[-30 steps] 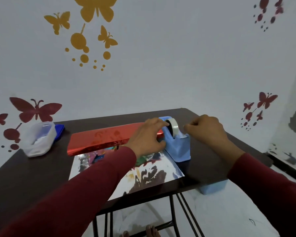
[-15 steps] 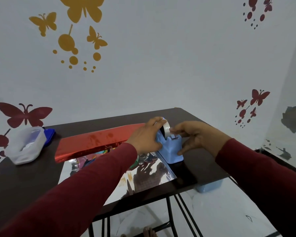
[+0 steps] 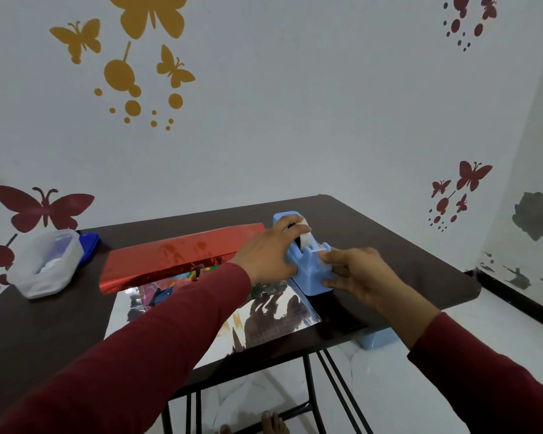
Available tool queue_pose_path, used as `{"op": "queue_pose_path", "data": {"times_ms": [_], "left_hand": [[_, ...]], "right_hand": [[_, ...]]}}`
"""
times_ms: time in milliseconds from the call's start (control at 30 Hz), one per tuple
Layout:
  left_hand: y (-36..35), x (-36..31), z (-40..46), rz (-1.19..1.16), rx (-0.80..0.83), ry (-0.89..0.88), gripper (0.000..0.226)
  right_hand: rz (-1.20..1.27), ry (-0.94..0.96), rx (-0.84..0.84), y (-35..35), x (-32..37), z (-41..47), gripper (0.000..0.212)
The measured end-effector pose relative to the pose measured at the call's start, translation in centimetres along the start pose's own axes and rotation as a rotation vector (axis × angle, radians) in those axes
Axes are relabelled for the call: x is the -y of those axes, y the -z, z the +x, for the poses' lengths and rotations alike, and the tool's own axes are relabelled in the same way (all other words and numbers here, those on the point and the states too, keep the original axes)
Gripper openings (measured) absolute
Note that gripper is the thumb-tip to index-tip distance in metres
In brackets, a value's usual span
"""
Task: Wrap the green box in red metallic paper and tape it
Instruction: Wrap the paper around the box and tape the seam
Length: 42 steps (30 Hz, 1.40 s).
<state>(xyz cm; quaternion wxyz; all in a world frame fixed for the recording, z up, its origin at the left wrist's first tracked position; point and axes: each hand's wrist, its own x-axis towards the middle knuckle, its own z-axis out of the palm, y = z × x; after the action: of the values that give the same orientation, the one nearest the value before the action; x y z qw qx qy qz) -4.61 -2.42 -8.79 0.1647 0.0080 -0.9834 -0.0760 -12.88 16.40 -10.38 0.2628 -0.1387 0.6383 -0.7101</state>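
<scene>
While hands [image 3: 314, 264] grip dispenser [image 3: 308, 270], red paper [image 3: 182, 255] lies left.

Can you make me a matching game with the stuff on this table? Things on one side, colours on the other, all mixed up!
Things:
1. tape dispenser
2. folded wrapping paper
3. plastic tub
4. table

Colours:
A. shiny red
B. dark brown
C. light blue
D. see-through whitish

Pairs: 1-C, 2-A, 3-D, 4-B
</scene>
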Motion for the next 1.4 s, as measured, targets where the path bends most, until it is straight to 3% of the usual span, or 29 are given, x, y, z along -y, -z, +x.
{"op": "queue_pose_path", "data": {"times_ms": [200,300,367,400,500,600,733,833,933,1033,1133,1233,1333,1400], "left_hand": [[0.3,-0.5,-0.4,0.035,0.036,0.024,0.081],[0.4,-0.8,-0.8,0.085,0.023,0.023,0.084],[0.5,-1.1,-1.3,0.080,-0.022,0.022,0.079],[0.7,-1.3,-1.7,0.062,-0.060,0.023,0.073],[1.9,-2.2,-2.4,-0.051,-0.174,0.030,0.051],[3.7,-3.5,-3.1,-0.263,-0.183,0.031,0.032],[5.9,-4.8,-4.0,-0.462,-0.121,0.006,0.028],[7.0,-5.1,-4.8,-0.544,-0.180,0.030,0.023],[8.1,-4.5,-5.9,-0.544,-0.272,0.056,0.020],[9.1,-3.5,-7.4,-0.497,-0.327,0.055,0.019],[10.2,-2.1,-9.1,-0.430,-0.408,0.113,0.019],[11.9,-0.7,-10.9,-0.420,-0.440,0.165,0.020],[13.4,0.7,-12.7,-0.385,-0.439,0.200,0.020],[13.9,1.5,-13.5,-0.348,-0.427,0.212,0.019]], "right_hand": [[-0.239,0.102,0.030,0.5,0.5,0.3,0.008],[-0.588,0.154,-0.005,0.6,1.6,0.1,0.006],[-0.720,0.197,0.001,0.7,1.9,-0.3,0.024],[-0.726,0.216,0.022,1.0,1.9,-0.6,0.030],[-0.636,0.314,0.027,1.5,1.4,-1.7,0.018],[-0.447,0.437,-0.014,1.4,1.5,-3.1,0.016],[-0.405,0.542,0.046,0.0,2.5,-4.9,0.037],[-0.446,0.571,0.067,-1.2,3.0,-5.1,0.037],[-0.429,0.501,0.111,-2.6,3.4,-5.3,0.030],[-0.186,0.272,0.214,-4.4,3.9,-5.4,0.015],[-0.004,0.107,0.263,-6.3,4.0,-5.3,0.025],[-0.055,0.159,0.245,-8.3,4.0,-5.5,0.023],[-0.234,0.259,0.396,-11.2,3.8,-5.7,0.018],[-0.341,0.336,0.397,-12.9,3.5,-5.8,0.018]]}}
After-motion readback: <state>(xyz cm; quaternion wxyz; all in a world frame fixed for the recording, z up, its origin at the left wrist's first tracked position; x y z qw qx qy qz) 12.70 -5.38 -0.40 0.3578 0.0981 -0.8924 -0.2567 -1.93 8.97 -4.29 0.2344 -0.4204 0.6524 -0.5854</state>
